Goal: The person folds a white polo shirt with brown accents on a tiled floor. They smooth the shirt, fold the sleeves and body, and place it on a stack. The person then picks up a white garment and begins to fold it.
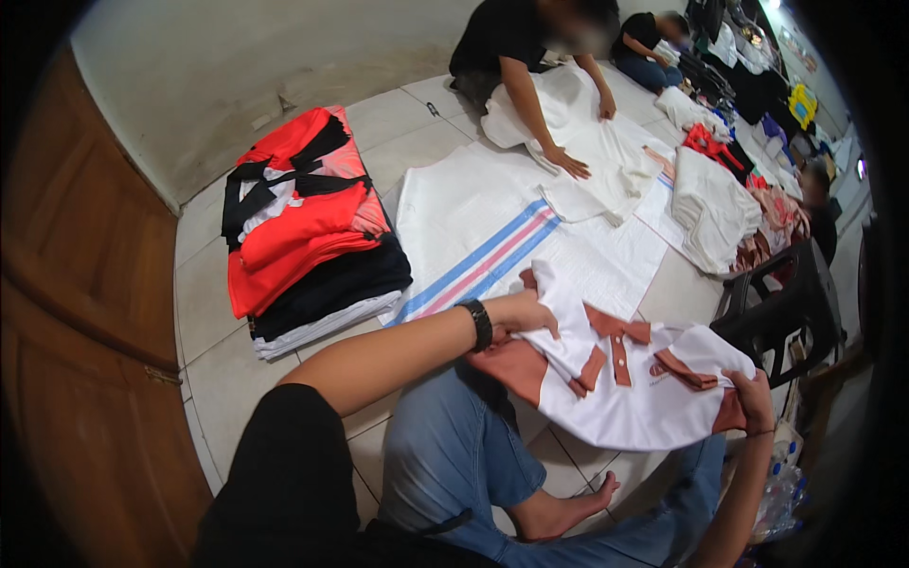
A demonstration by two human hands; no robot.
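A white polo shirt (589,419) with rust-brown collar, placket, cuffs and side panels hangs between my hands above my crossed legs. My left hand (522,316), with a black watch at the wrist, grips the shirt at its left side by the sleeve. At the opposite side, my right hand (751,399) pinches the cloth near the other sleeve and a brown panel. The shirt's front faces up, with a small printed mark on the chest. Its cloth sags in a curve between the two grips. Folds hide some fingertips of my left hand.
A stack of folded red, black and white garments (305,234) stands left on the tiles. Ahead lies a striped woven plastic sheet (454,213), where another person's hands (567,162) spread white cloth (603,156). A folded white pile (710,199) and black plastic stool (788,312) are right.
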